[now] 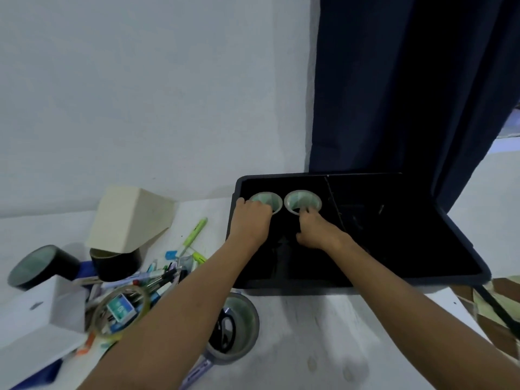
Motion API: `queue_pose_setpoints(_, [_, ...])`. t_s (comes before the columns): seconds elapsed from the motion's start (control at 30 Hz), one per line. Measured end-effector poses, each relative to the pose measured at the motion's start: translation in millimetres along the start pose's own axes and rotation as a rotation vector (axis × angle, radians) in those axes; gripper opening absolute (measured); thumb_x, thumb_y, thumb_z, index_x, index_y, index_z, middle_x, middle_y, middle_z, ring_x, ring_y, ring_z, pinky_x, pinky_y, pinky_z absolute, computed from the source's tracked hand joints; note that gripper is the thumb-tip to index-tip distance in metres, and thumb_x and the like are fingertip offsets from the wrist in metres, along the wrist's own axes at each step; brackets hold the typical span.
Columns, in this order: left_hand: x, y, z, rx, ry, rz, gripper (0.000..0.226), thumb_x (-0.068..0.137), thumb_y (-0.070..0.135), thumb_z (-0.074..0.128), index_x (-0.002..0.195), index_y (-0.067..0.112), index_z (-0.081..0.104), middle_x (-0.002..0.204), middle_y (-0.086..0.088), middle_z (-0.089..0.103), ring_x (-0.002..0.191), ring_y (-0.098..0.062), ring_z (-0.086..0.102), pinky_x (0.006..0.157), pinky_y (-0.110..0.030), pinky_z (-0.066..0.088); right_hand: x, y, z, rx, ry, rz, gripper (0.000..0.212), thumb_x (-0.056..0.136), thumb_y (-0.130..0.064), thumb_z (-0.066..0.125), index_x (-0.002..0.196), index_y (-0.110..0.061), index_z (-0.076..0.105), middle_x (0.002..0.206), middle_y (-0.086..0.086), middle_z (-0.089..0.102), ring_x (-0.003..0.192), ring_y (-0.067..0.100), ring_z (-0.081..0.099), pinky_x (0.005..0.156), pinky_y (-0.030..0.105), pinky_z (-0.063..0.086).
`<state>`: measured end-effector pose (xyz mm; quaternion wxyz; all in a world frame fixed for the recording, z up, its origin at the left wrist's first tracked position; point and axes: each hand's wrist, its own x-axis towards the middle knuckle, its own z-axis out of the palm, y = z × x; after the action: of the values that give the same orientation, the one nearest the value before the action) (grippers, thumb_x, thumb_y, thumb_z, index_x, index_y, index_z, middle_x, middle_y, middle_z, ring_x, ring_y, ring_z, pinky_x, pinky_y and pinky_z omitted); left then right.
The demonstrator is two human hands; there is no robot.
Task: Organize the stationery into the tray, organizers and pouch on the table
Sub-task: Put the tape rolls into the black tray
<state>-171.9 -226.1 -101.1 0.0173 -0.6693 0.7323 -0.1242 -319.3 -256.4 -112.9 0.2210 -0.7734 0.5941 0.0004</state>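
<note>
Both hands reach into the black tray [365, 280] on the white surface [323, 333]: the left hand [251, 220] is closed over the left tape roll [271, 200], and the right hand [316, 230] has fingertips hooked on the near rim of the right tape roll [302, 200]. The two rolls stand just beside each other at the tray's far left. Loose stationery [146, 280] lies piled left of the tray, with another tape roll [239, 327] near the tray's front edge.

I see a matt black plastic tray [455, 243], far right. Tape rolls [302, 202] in it: black outside, pale glossy liner. Clear tape ring [121, 313] near left, shiny. Tabletop [323, 333] smooth white; curtain [408, 80] dark cloth.
</note>
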Motion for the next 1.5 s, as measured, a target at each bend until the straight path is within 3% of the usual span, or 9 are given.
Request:
queue_pose_setpoints(0.33, [-22.1, -35.6, -25.2, -0.416, 0.114, -0.095, 0.023, 0.086, 0.019, 0.053, 0.104, 0.01, 0.065, 0.103, -0.01, 0.061, 0.096, -0.029, 0.06, 0.071, -0.034, 0.046, -10.0, -28.6, -12.8, 0.077, 0.174, -0.216, 0.047, 0.085, -0.01, 0.055, 0.13, -0.001, 0.045, 0.128, 0.015, 0.043, 0.116, 0.031, 0.049, 0.095, 0.037, 0.045])
queue_pose_setpoints(0.57, [-94.4, -183.6, -56.8, -0.426, 0.24, -0.443, 0.029, 0.086, 0.021, 0.055, 0.111, 0.013, 0.068, 0.109, -0.006, 0.069, 0.103, -0.025, 0.061, 0.089, -0.035, 0.049, -26.6, -167.4, -0.7, 0.104, 0.164, -0.704, 0.036, 0.092, -0.015, 0.053, 0.127, -0.009, 0.057, 0.119, 0.01, 0.063, 0.101, 0.019, 0.056, 0.091, 0.021, 0.038])
queue_pose_setpoints(0.7, [-142.2, -272.7, -49.2, -0.365, 0.058, -0.685, 0.028, 0.082, 0.023, 0.058, 0.107, 0.016, 0.068, 0.112, -0.005, 0.066, 0.105, -0.025, 0.059, 0.09, -0.032, 0.046, -37.4, -246.9, 27.1, 0.123, 0.027, -0.839, 0.028, 0.089, -0.016, 0.057, 0.114, -0.008, 0.067, 0.105, 0.008, 0.07, 0.089, 0.018, 0.064, 0.083, 0.022, 0.045])
queue_pose_setpoints(0.83, [-188.8, -325.2, -27.5, -0.363, -0.155, -0.811, 0.033, 0.081, 0.027, 0.059, 0.112, 0.018, 0.065, 0.118, -0.006, 0.062, 0.102, -0.024, 0.057, 0.08, -0.027, 0.042, -33.1, -303.6, 63.7, 0.013, -0.065, -0.784, 0.027, 0.085, -0.02, 0.058, 0.103, -0.001, 0.068, 0.104, 0.015, 0.069, 0.094, 0.03, 0.064, 0.08, 0.036, 0.053])
queue_pose_setpoints(0.93, [-208.2, -338.4, -15.9, -0.381, -0.254, -0.811, 0.038, 0.085, 0.036, 0.054, 0.116, 0.016, 0.063, 0.119, -0.006, 0.061, 0.106, -0.026, 0.056, 0.081, -0.03, 0.043, -31.6, -327.5, 82.9, -0.092, -0.068, -0.739, 0.02, 0.085, -0.017, 0.058, 0.091, 0.002, 0.061, 0.093, 0.019, 0.066, 0.084, 0.034, 0.063, 0.062, 0.03, 0.044])
queue_pose_setpoints(1.1, [-213.0, -342.7, -3.8, -0.414, -0.366, -0.775, 0.038, 0.088, 0.032, 0.053, 0.121, 0.012, 0.059, 0.115, -0.007, 0.063, 0.099, -0.027, 0.058, 0.078, -0.031, 0.046, -29.9, -334.2, 99.3, -0.148, 0.017, -0.697, 0.02, 0.088, -0.019, 0.056, 0.098, -0.002, 0.057, 0.098, 0.016, 0.063, 0.086, 0.033, 0.062, 0.064, 0.031, 0.043])
queue_pose_setpoints(1.23, [-206.2, -335.6, -3.3, -0.481, -0.426, -0.713, 0.01, 0.083, 0.018, 0.053, 0.079, 0.017, 0.062, 0.074, -0.006, 0.062, 0.06, -0.019, 0.055, 0.052, -0.025, 0.042, -31.7, -332.7, 99.0, -0.174, 0.051, -0.658, 0.024, 0.089, -0.023, 0.056, 0.103, -0.003, 0.059, 0.101, 0.014, 0.063, 0.09, 0.032, 0.062, 0.067, 0.031, 0.043])
queue_pose_setpoints(1.3, [-203.9, -329.0, -5.8, -0.504, -0.417, -0.688, 0.026, 0.081, 0.014, 0.055, 0.058, 0.026, 0.054, 0.064, 0.0, 0.058, 0.055, -0.015, 0.053, 0.05, -0.024, 0.04, -31.4, -332.4, 97.8, -0.173, 0.06, -0.636, 0.027, 0.089, -0.028, 0.058, 0.105, -0.005, 0.057, 0.103, 0.012, 0.061, 0.091, 0.029, 0.061, 0.068, 0.033, 0.043])
queue_pose_setpoints(1.5, [-209.2, -326.5, -11.1, -0.385, -0.345, -0.723, 0.03, 0.081, 0.016, 0.062, 0.055, 0.02, 0.047, 0.059, 0.001, 0.05, 0.062, -0.02, 0.054, 0.054, -0.025, 0.038, -26.2, -325.9, 86.7, 0.0, 0.009, -0.578, 0.033, 0.084, -0.037, 0.065, 0.096, -0.006, 0.059, 0.1, 0.012, 0.064, 0.089, 0.027, 0.061, 0.069, 0.034, 0.05])
